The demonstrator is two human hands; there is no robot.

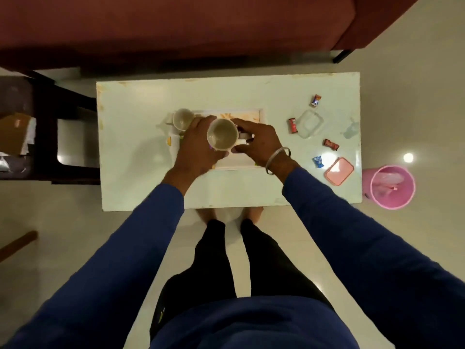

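A white mug (222,134) is held above a white tray (251,114) in the middle of the low white table (141,177). My left hand (196,147) wraps round the mug's left side from below. My right hand (259,141) grips the mug's handle on its right side; a metal bangle sits on that wrist. A second, smaller cup (183,118) stands at the tray's left end, just beyond my left hand's fingers. Both cups look stained brown inside.
On the table's right part lie several wrapped candies (315,100), a clear plastic container (310,123) and a pink lid (339,170). A pink bin (391,187) stands on the floor right of the table. A red sofa (176,28) runs behind; a dark side table (50,127) stands left.
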